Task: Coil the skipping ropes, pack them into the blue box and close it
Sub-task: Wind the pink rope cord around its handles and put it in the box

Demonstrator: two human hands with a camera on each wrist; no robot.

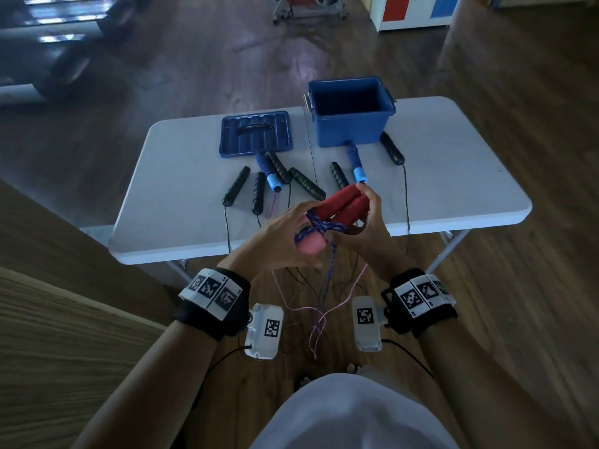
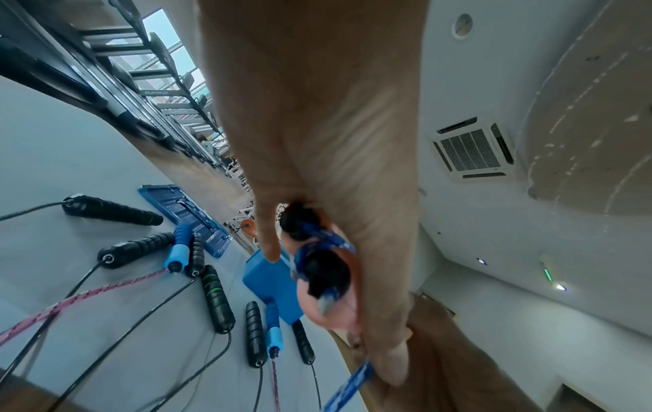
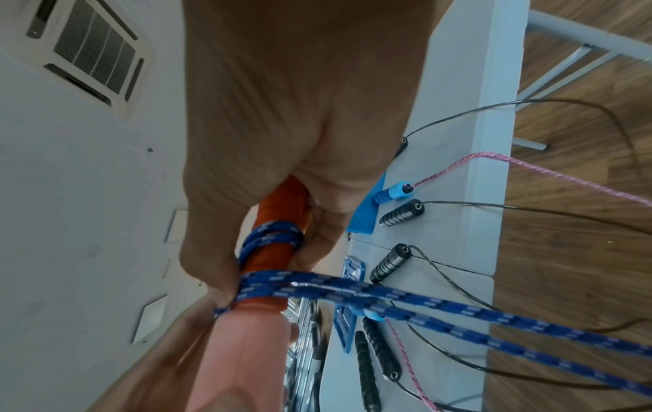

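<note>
A gym or fitness hall: dark wood-plank floor (image 1: 227, 76), a row of black exercise machines (image 2: 148, 92) by the windows, a square ceiling air-conditioner cassette (image 2: 471, 150), and red-and-blue lockers (image 1: 411, 9) against the far wall.

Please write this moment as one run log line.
stage: coiling | right hand: holds red handles | left hand: winding blue rope around them | blue box: open, empty | lid: on table

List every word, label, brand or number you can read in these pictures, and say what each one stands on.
"PLATINUM" on a dark bar of the gym rack.
A second, fainter print on the bar below it: too blurred to read.
Square coded tags on the wrist bands: patterns only, no words.
</note>
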